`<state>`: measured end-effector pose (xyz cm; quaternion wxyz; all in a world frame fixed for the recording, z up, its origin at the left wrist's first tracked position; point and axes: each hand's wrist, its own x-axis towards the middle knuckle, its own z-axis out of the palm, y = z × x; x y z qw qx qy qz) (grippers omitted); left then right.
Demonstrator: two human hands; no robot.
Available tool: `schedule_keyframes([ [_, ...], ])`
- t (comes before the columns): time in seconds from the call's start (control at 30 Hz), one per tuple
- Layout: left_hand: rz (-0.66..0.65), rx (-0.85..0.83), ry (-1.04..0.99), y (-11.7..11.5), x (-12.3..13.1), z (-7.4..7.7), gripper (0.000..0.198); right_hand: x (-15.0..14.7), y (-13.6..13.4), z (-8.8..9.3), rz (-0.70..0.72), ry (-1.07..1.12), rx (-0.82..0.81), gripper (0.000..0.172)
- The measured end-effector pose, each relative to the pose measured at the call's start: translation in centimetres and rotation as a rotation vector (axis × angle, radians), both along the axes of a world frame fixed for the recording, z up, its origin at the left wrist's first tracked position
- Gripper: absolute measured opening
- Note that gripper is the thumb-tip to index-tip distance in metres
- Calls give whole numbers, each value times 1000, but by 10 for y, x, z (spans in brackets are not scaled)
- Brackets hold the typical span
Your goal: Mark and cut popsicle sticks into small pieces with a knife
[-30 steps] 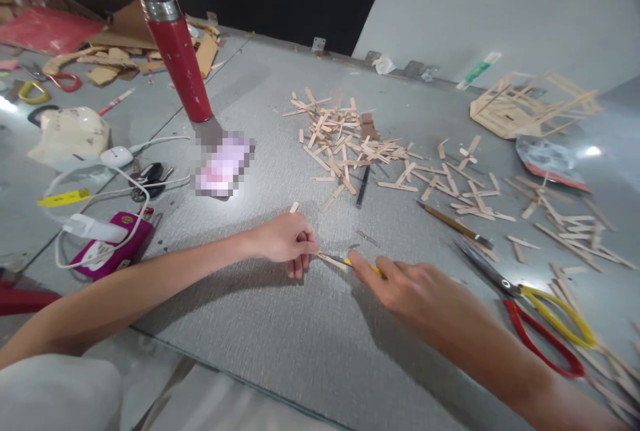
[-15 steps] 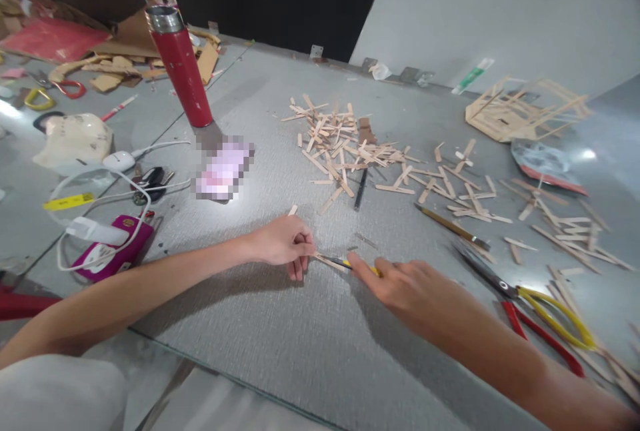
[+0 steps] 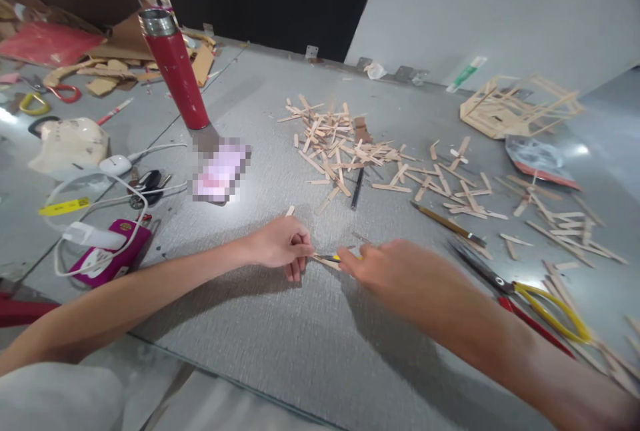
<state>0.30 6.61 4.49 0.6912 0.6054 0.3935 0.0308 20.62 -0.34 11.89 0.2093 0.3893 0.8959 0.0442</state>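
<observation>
Looking down from the head view onto a grey tabletop [image 3: 270,351]. Pinching a thin wooden stick [image 3: 331,264] between thumb and fingers in the left grip [image 3: 280,243], low over the near middle of the tabletop, on this side of a big scattered heap of sticks [image 3: 327,134]. Showing a pale wooden end [image 3: 291,211] above the knuckles too; hard to tell whether part of the same piece.

And across to the right grip [image 3: 373,264]: wrapped firmly around a slim yellow tool [image 3: 337,258], aiming its dark, blade-like tip along the stick, just beside the left fingertips. Too small to tell whether touching.

Spotting a black rod [image 3: 357,189] by the heap's near edge, then, farther right, a brown-handled tool [image 3: 447,223] lying near red-and-yellow-handled scissors [image 3: 501,283]. Catching an openwork wooden frame [image 3: 500,117] behind a plastic bag [image 3: 543,163] at far right. Over left, finding a red flask [image 3: 177,77] upright, a blurred-out phone [image 3: 223,171] just in front, and a purple adapter [image 3: 125,254] near the left forearm.
</observation>
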Motion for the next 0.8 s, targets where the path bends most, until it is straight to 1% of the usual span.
schedule_keyframes([
  [0.1, 8, -11, 1, 0, 0, 2, 34, 7, -16, -11, 111, -37, 216, 44],
  [0.2, 13, -13, 7, 0, 0, 2, 34, 22, -32, -28, 192, -22, 417, 48],
  [0.23, 14, -8, 11, 0, 1, 1, 34, 27, -36, -33, 191, 5, 445, 47],
  [0.3, 10, 4, 20, -1, 2, -1, 32, 36, -40, -41, 148, 101, 440, 43],
  [0.37, 9, 17, 32, -1, 3, -1, 31, 41, -41, -45, 101, 202, 418, 37],
  [0.4, 8, 23, 35, -2, 3, -1, 31, 42, -41, -46, 99, 223, 433, 35],
  [0.5, 0, 36, 34, -1, 3, 1, 33, 36, -44, -45, 181, 152, 560, 32],
  [0.57, -4, 30, 25, -1, 3, 1, 35, 28, -48, -41, 218, 100, 604, 34],
  [0.6, -1, 23, 25, 0, 3, 0, 35, 25, -52, -39, 201, 106, 596, 36],
  [0.63, 1, 16, 28, 0, 3, 0, 34, 22, -56, -37, 153, 128, 585, 39],
  [0.73, -7, 22, 32, 1, 3, -4, 30, 22, -68, -28, -66, 223, 557, 49],
  [0.8, -13, 31, 16, 2, 3, -5, 29, 29, -72, -23, -143, 314, 513, 46],
])
